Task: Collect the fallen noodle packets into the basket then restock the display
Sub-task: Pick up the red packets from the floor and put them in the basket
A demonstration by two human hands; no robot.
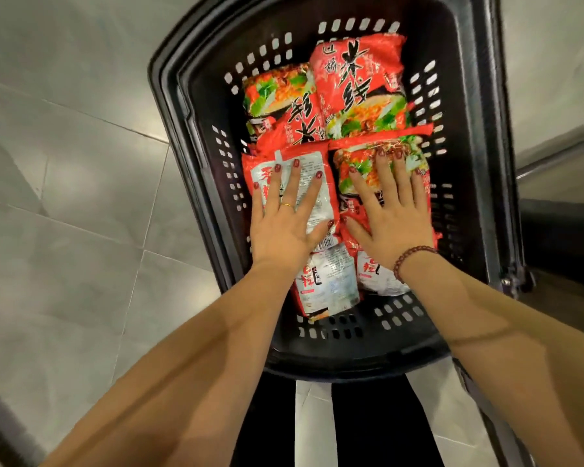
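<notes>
A black plastic basket (196, 129) stands on the floor below me and holds several red noodle packets. My left hand (285, 217) lies flat, fingers spread, on a packet that shows its white back (312, 197). My right hand (390, 210) presses flat on a packet lying face up (364, 160) beside it. Two more packets sit at the far end, one on the left (277, 96) and one on the right (358, 85). Others (327, 284) lie partly hidden under my hands and wrists.
Grey floor tiles (64, 197) spread out to the left of the basket. A metal rail or low shelf edge (560, 153) runs along the right. The basket's handle hinge (516, 281) is at its near right corner. My dark trouser legs (368, 426) are just behind the basket.
</notes>
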